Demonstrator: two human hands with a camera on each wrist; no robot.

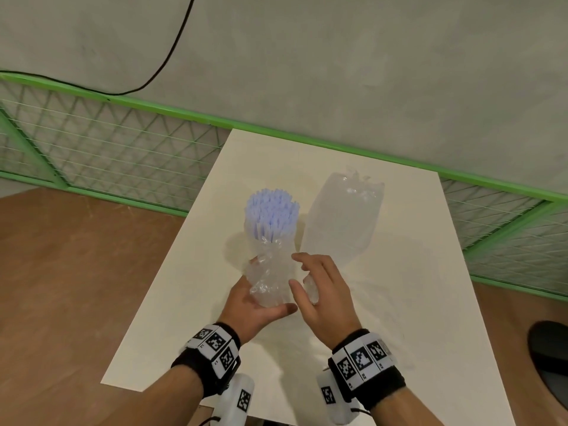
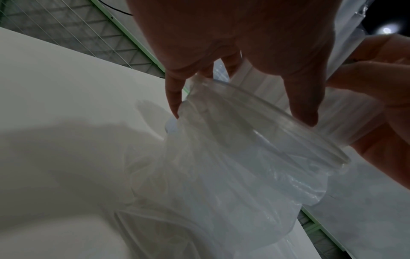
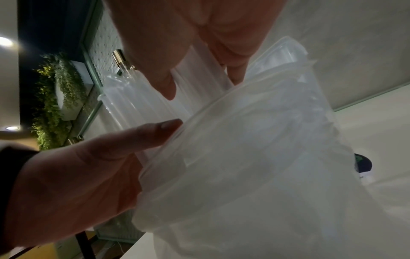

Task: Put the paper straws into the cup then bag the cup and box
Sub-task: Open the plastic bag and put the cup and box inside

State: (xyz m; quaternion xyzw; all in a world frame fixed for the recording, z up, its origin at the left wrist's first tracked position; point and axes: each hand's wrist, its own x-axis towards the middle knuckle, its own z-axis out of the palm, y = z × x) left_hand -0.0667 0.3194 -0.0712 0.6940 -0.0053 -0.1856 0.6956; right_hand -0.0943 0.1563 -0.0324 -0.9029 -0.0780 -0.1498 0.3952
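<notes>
A bundle of white and pale blue paper straws stands in a clear plastic cup held tilted above the white table. A crumpled clear bag wraps the cup's lower part and hangs from it. My left hand grips the cup and bag from below, thumb in front. My right hand hovers just to the right with relaxed, spread fingers touching the plastic. The clear plastic box lies on the table behind my right hand.
A green mesh fence runs along the far edge of the table, under a grey wall with a black cable. Wooden floor lies to the left. A dark shoe shows at the right edge.
</notes>
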